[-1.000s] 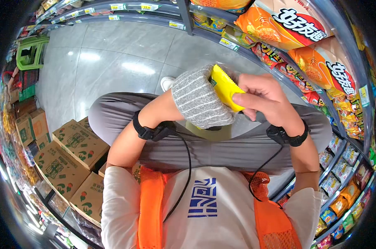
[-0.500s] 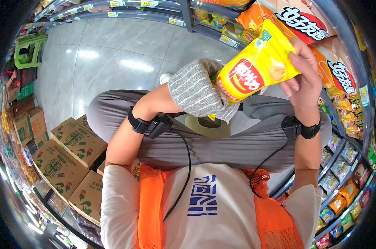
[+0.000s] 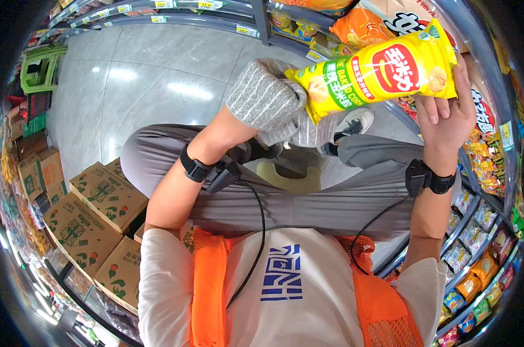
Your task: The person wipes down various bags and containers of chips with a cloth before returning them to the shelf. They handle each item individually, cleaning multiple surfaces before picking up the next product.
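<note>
A yellow snack bag (image 3: 377,72) with a red label and a green band lies slanted in front of me, its printed face toward the camera. My right hand (image 3: 447,113) grips its right end, fingers folded at the edge. A grey striped cloth (image 3: 268,95) covers my left hand (image 3: 244,104) entirely, hiding the fingers. The cloth touches the bag's left end, and some of it hangs below.
Shelves of bagged snacks (image 3: 470,254) curve along my right, with large snack bags (image 3: 363,29) at upper right. Cardboard boxes (image 3: 82,231) are stacked at my left. A green stool (image 3: 42,69) stands farther off. My crossed legs (image 3: 296,208) are below my hands.
The bag has turned flatter and come out of the cloth's folds, so its green end now shows. My right hand has moved slightly right and down; the cloth-covered left hand has shifted left and up.
</note>
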Demonstrator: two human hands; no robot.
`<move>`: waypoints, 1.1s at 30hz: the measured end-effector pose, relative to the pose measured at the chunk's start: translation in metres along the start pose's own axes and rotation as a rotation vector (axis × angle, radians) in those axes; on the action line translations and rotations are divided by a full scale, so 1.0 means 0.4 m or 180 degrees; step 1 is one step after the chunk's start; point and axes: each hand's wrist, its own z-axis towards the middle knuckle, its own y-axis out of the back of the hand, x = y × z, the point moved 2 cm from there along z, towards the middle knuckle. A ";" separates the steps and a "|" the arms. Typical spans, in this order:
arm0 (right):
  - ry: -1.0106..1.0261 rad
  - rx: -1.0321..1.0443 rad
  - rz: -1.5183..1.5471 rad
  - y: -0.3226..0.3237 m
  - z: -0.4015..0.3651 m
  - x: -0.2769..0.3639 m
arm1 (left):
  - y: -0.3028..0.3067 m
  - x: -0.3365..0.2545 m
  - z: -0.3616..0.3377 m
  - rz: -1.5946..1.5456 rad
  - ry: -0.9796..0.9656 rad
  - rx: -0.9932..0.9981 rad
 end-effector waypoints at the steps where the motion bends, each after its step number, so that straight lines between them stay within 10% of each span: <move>1: 0.0034 -0.0094 -0.0008 -0.010 -0.002 0.003 | -0.009 0.012 -0.013 0.0524 -0.0357 0.0086; 13: 0.0090 -0.0201 -0.0172 -0.001 -0.012 0.011 | 0.042 -0.068 0.034 -0.0810 0.0354 -0.0364; 16: 0.0024 0.0076 0.0151 0.004 -0.015 0.011 | 0.052 -0.030 0.021 -0.1567 0.0975 0.0691; 19: 0.0161 0.0057 0.0452 0.015 -0.015 0.011 | 0.033 -0.036 0.017 -0.1867 0.1096 0.0469; 22: 0.0230 0.0573 0.0391 0.022 -0.007 0.012 | 0.049 -0.045 0.031 -0.1248 -0.0103 -0.0044; 33: -0.0239 0.0595 0.0531 0.030 -0.020 0.002 | 0.018 -0.004 -0.095 -0.0807 0.0056 -0.0442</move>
